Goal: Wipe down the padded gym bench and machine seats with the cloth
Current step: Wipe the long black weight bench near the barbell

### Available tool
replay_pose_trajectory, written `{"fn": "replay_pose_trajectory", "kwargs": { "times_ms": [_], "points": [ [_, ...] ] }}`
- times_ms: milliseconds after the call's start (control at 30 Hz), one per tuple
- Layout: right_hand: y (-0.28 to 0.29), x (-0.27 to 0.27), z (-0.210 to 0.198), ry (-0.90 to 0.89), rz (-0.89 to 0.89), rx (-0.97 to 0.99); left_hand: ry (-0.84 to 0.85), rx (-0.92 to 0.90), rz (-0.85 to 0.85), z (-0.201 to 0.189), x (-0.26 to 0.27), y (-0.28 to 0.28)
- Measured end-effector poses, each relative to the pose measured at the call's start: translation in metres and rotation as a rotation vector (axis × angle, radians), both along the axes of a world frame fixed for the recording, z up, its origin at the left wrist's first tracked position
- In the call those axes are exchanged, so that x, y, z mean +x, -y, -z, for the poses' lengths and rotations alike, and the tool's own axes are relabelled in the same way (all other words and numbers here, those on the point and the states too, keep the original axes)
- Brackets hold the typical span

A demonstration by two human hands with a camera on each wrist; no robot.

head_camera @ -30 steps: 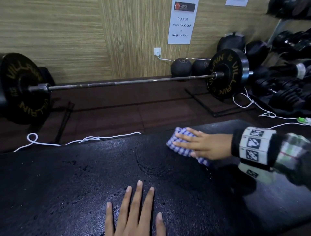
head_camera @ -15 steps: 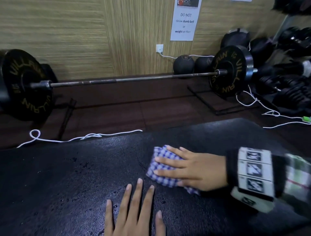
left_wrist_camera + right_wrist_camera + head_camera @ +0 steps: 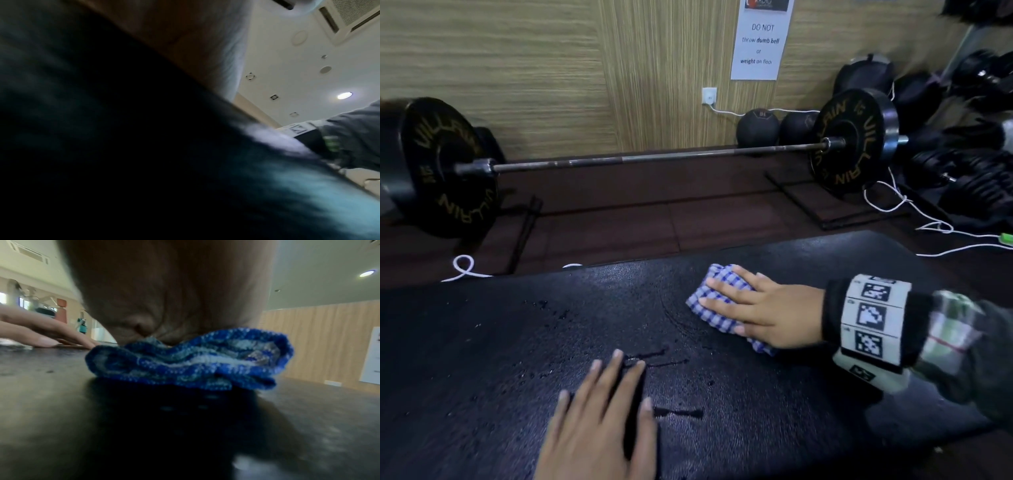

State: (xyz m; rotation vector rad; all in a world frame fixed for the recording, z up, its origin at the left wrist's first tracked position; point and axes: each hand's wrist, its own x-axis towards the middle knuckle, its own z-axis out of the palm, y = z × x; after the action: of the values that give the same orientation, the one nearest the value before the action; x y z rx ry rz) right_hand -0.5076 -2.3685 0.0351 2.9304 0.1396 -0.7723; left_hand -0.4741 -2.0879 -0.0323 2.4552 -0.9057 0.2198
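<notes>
The black padded bench fills the lower half of the head view, its surface speckled with wet drops and streaks. My right hand lies flat with straight fingers on a folded blue-and-white checked cloth, pressing it onto the pad right of centre. In the right wrist view the folded cloth bunches under my palm on the pad. My left hand rests flat on the near part of the pad, fingers spread, holding nothing; my left hand also shows in the right wrist view. The left wrist view is mostly dark and blurred.
A loaded barbell lies on the dark floor beyond the bench, plates at both ends. White cords trail over the floor at right and a cord loop at left. Medicine balls and dumbbells sit by the wood-panelled wall.
My right hand slid the cloth left and nearer, then back right and a little farther out. My left hand stayed flat on the pad.
</notes>
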Motion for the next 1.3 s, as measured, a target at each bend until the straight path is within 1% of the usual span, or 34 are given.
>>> {"fn": "replay_pose_trajectory", "kwargs": {
  "times_ms": [67,167,300,367,400,467,500,567,600,633,700,767,800,867,933,967,1033,1100,1133,1233,1300],
  "points": [
    [-0.02,-0.007,0.002,0.054,-0.075,0.029,-0.003,-0.025,-0.003,-0.002,0.006,-0.011],
    [-0.044,-0.039,0.006,0.132,-0.232,0.029,0.023,-0.021,0.005,0.0,0.008,-0.016],
    [-0.044,-0.097,0.009,0.211,-0.355,-0.073,0.057,-0.018,-0.02,0.001,0.005,-0.015],
    [-0.034,-0.118,0.004,0.176,-0.385,-0.1,0.068,-0.018,-0.03,0.0,0.004,-0.014],
    [-0.024,-0.123,0.002,0.146,-0.37,-0.107,0.07,-0.017,-0.031,-0.001,0.004,-0.014],
    [-0.005,-0.123,-0.003,0.084,-0.245,-0.164,0.071,-0.01,-0.033,-0.001,0.003,-0.012],
    [0.003,-0.118,-0.007,0.047,-0.166,-0.198,0.07,-0.008,-0.038,-0.001,0.003,-0.012],
    [0.013,-0.098,-0.012,-0.016,-0.093,-0.178,0.071,-0.012,-0.051,-0.002,0.002,-0.012],
    [0.014,-0.085,-0.012,-0.025,-0.097,-0.139,0.074,-0.015,-0.057,-0.002,0.002,-0.012],
    [0.015,-0.073,-0.008,-0.039,-0.142,-0.11,0.076,-0.018,-0.061,-0.002,0.001,-0.012],
    [0.006,-0.053,-0.003,-0.013,-0.161,-0.014,0.078,-0.02,-0.064,-0.002,0.0,-0.011],
    [-0.015,-0.037,-0.007,-0.017,-0.16,0.004,0.075,-0.02,-0.061,-0.002,0.0,-0.011],
    [-0.024,-0.035,-0.007,-0.006,-0.186,0.004,0.073,-0.02,-0.06,-0.002,0.0,-0.011],
    [-0.042,-0.04,-0.007,0.019,-0.228,-0.001,0.072,-0.022,-0.059,-0.002,0.0,-0.012],
    [-0.051,-0.057,-0.004,0.089,-0.336,-0.038,0.072,-0.025,-0.056,-0.002,0.0,-0.012],
    [-0.052,-0.07,-0.005,0.092,-0.346,-0.052,0.072,-0.023,-0.056,-0.002,0.001,-0.012],
    [-0.044,-0.096,-0.003,0.07,-0.36,-0.104,0.076,-0.019,-0.056,-0.001,0.001,-0.012],
    [-0.03,-0.119,-0.003,0.066,-0.394,-0.102,0.087,-0.023,-0.054,0.0,0.002,-0.012],
    [-0.02,-0.126,-0.004,0.067,-0.379,-0.11,0.094,-0.027,-0.054,0.0,0.002,-0.012],
    [0.011,-0.126,-0.01,-0.015,-0.154,-0.212,0.106,-0.034,-0.061,0.002,0.002,-0.011],
    [0.022,-0.11,-0.013,-0.064,-0.079,-0.165,0.107,-0.038,-0.066,0.001,0.001,-0.011]
  ]
}}
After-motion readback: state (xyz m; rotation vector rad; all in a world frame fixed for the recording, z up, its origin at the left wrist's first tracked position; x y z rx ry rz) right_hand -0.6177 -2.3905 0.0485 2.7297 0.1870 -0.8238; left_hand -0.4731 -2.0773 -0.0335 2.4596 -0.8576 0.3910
